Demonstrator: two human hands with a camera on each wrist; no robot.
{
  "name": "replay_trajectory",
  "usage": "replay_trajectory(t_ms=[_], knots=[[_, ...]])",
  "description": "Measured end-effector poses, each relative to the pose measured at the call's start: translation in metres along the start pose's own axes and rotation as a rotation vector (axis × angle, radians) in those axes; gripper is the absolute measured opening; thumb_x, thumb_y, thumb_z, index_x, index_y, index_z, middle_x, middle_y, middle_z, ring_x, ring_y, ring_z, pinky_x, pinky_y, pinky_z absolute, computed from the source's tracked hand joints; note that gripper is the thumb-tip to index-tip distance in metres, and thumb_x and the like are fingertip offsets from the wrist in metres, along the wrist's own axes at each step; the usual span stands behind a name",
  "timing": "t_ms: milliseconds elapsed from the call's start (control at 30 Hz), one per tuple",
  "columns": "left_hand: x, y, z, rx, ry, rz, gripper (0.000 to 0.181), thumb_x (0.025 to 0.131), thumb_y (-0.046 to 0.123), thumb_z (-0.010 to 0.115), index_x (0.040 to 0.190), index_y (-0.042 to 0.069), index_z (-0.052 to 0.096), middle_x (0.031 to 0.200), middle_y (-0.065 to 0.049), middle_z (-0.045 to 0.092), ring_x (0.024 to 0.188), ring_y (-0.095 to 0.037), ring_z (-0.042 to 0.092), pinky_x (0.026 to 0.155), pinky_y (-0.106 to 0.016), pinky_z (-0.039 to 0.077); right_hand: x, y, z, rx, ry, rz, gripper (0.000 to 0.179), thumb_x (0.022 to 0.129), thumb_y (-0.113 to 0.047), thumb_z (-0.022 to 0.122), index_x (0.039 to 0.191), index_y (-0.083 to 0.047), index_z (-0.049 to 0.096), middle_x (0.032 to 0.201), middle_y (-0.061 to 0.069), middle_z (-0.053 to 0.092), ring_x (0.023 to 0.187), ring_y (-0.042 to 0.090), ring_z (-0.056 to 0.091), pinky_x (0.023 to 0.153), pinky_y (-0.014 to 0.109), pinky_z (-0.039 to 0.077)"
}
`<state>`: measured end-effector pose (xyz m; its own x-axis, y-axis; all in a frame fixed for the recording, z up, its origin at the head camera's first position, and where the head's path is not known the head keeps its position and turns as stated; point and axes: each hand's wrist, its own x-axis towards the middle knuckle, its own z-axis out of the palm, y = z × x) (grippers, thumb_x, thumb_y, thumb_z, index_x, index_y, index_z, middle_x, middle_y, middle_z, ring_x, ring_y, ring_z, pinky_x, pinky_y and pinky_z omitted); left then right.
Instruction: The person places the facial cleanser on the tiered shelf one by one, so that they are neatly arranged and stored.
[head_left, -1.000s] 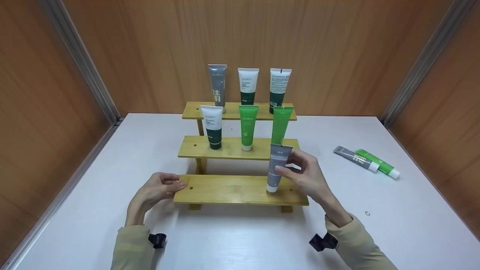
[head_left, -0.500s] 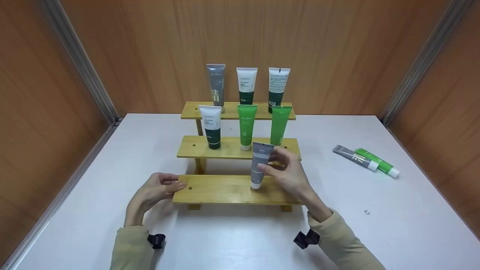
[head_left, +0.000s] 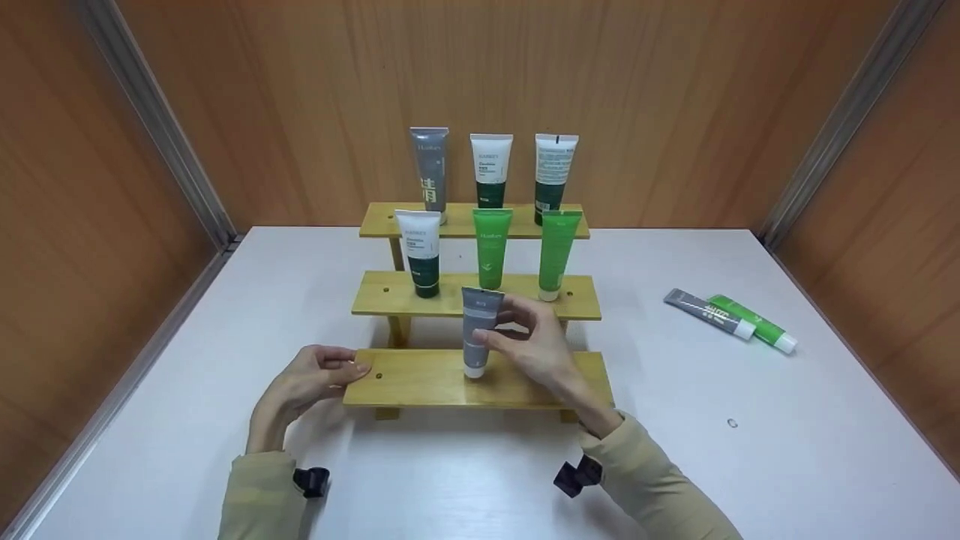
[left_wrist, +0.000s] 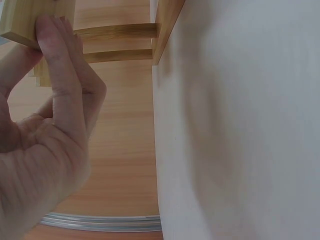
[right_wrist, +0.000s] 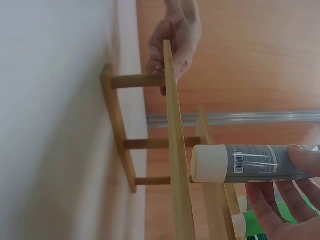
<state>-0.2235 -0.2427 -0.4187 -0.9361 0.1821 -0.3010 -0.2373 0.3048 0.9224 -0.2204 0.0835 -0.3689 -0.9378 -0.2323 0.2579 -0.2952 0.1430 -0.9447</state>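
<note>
My left hand (head_left: 309,384) pinches the left end of the bottom shelf of a three-tier wooden display stand (head_left: 416,382); in the left wrist view, thumb and fingers (left_wrist: 62,82) grip the board's edge from both sides. With thumb and fingers, my right hand (head_left: 538,346) holds a grey squeeze tube (head_left: 478,322) upright, white cap down, over the middle of that bottom shelf. In the right wrist view, the cap (right_wrist: 210,164) is close to the shelf board (right_wrist: 176,135), and the tube's barcode side shows.
A white-and-green tube (head_left: 422,251) and two green tubes (head_left: 491,247) stand on the middle shelf. On top are a grey tube (head_left: 430,169) and two white-and-green ones (head_left: 491,161). A grey tube (head_left: 705,313) lies across a green one (head_left: 765,328) at right, behind a small ring (head_left: 733,423).
My right hand has carried the grey tube leftward along the bottom shelf, from near its right end to about the middle. My left hand keeps its hold on the shelf's end.
</note>
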Motion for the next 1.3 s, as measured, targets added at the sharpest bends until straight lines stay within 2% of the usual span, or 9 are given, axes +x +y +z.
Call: replay_trajectory(t_ms=[200,400,600,700,1167,1300], knots=[[0.0,0.0,0.001,0.002,-0.004,0.004,0.061,0.094,0.018,0.071,0.137,-0.017,0.045,0.113,-0.012,0.068,0.093,-0.008,0.068,0.083,-0.023,0.06,0.004,0.002,0.014,0.024,-0.032,-0.043,0.038,0.086,-0.007,0.078,0.121,0.001,0.066,0.116,0.019,0.068,0.105,0.026,0.068,0.099,0.042,0.057],[-0.001,0.0,0.0,0.027,-0.002,0.015,0.061,0.094,0.02,0.071,0.137,-0.017,0.046,0.116,-0.014,0.069,0.095,-0.009,0.069,0.084,-0.024,0.06,0.008,0.0,0.03,0.035,-0.053,-0.051,0.038,0.085,-0.01,0.08,0.119,0.0,0.067,0.118,0.019,0.067,0.107,0.029,0.068,0.101,0.045,0.056],[-0.001,0.001,0.0,0.035,0.003,0.003,0.061,0.094,0.022,0.071,0.137,-0.015,0.047,0.116,-0.014,0.069,0.095,-0.009,0.069,0.085,-0.025,0.06,0.013,-0.003,0.045,0.05,-0.083,-0.059,0.039,0.086,-0.011,0.079,0.121,0.0,0.067,0.119,0.019,0.069,0.107,0.028,0.068,0.1,0.04,0.057],[-0.001,0.001,0.0,0.038,0.01,-0.008,0.061,0.094,0.022,0.071,0.137,-0.015,0.048,0.117,-0.014,0.068,0.095,-0.009,0.069,0.085,-0.025,0.06,0.015,-0.002,0.051,0.054,-0.094,-0.056,0.039,0.086,-0.011,0.079,0.121,-0.001,0.067,0.118,0.019,0.069,0.108,0.028,0.068,0.101,0.041,0.056],[0.0,0.002,0.002,0.03,0.003,-0.014,0.062,0.095,0.023,0.07,0.138,-0.014,0.047,0.122,-0.019,0.067,0.097,-0.011,0.07,0.089,-0.029,0.061,0.021,0.002,0.065,0.063,-0.123,-0.076,0.039,0.086,-0.009,0.078,0.122,-0.001,0.067,0.12,0.02,0.068,0.107,0.028,0.068,0.102,0.045,0.055],[0.0,0.002,0.002,0.034,0.003,-0.019,0.063,0.095,0.023,0.071,0.139,-0.014,0.046,0.123,-0.02,0.067,0.097,-0.011,0.07,0.089,-0.03,0.061,0.02,0.002,0.066,0.062,-0.131,-0.083,0.04,0.086,-0.008,0.078,0.123,0.0,0.066,0.12,0.02,0.068,0.108,0.028,0.068,0.101,0.042,0.056]])
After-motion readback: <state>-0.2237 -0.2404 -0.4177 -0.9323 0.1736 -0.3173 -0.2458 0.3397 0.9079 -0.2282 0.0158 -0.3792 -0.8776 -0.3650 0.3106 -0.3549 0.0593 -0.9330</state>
